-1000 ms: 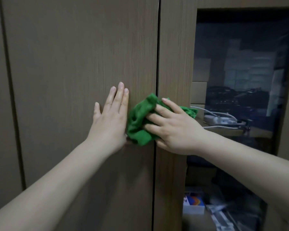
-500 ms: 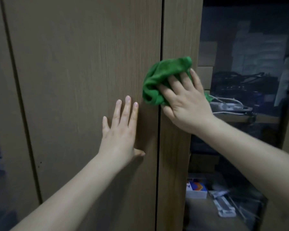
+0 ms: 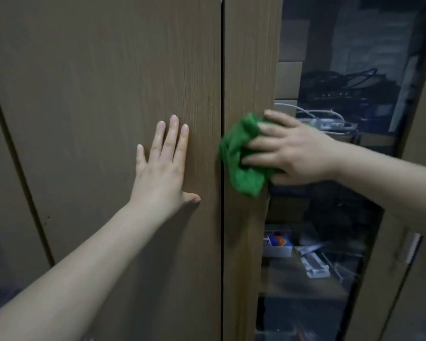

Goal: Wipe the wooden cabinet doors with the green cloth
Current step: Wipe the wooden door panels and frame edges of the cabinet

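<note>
Change: since half a second ago the right hand and cloth have dropped from high on the frame strip to a lower spot on it, level with the left hand's fingers; the left hand has kept its place on the panel.
Right hand: the right hand (image 3: 290,153) presses the green cloth (image 3: 241,158) against the wood, fingers spread and lying fairly straight over the bunched fabric, pointing left; it is blurred, so the thumb cannot be made out.
Green cloth: crumpled against the narrow wooden frame strip (image 3: 251,57) of the glass-fronted door, just right of the dark vertical gap (image 3: 222,70) between the doors; its left edge reaches that gap and a fold hangs below the hand.
Left hand: the left hand (image 3: 165,166) lies flat and released on the wide wooden door panel (image 3: 96,94), fingers straight and pointing up, thumb stuck out to the right; it holds nothing and sits just left of the gap, apart from the cloth.
Behind the glass: the glass pane (image 3: 354,217) shows shelves with white cables (image 3: 312,114), dark tangled cords (image 3: 342,80), cardboard boxes (image 3: 288,80) and a small blue and orange box (image 3: 277,242).
</note>
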Tool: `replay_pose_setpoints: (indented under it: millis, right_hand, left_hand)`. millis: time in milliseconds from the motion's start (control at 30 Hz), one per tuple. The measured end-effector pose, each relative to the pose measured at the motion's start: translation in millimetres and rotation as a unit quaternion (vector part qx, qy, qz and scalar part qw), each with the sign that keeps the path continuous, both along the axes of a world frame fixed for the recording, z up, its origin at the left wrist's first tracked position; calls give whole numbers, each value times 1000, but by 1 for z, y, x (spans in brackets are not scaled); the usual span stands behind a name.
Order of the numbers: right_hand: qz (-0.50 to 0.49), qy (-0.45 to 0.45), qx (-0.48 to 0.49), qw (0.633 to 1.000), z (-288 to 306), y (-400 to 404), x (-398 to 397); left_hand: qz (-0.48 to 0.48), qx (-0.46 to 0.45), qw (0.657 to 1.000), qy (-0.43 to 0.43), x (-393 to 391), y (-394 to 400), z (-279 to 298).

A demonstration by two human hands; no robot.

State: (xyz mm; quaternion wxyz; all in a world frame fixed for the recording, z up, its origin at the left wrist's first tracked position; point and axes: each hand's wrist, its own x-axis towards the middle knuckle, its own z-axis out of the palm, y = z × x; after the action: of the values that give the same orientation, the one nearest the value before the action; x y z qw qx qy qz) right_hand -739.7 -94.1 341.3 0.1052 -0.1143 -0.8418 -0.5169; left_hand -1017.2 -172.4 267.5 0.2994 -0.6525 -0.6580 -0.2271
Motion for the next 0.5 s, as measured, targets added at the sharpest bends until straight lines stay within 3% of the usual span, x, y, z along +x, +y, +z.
replay_pose_setpoints:
  millis: [133, 200, 500]
  right_hand:
    - [-48, 263, -6, 964, 11, -14, -63]
    - [-69, 318, -18, 945, -2, -20, -93]
    - [-83, 284, 0, 955, -72, -18, -126]
  left_hand:
    - [17, -10, 1000, 10, -3, -4, -14]
    - [31, -8, 999, 26, -3, -3, -19]
    - [12, -2, 998, 58, -18, 2, -26]
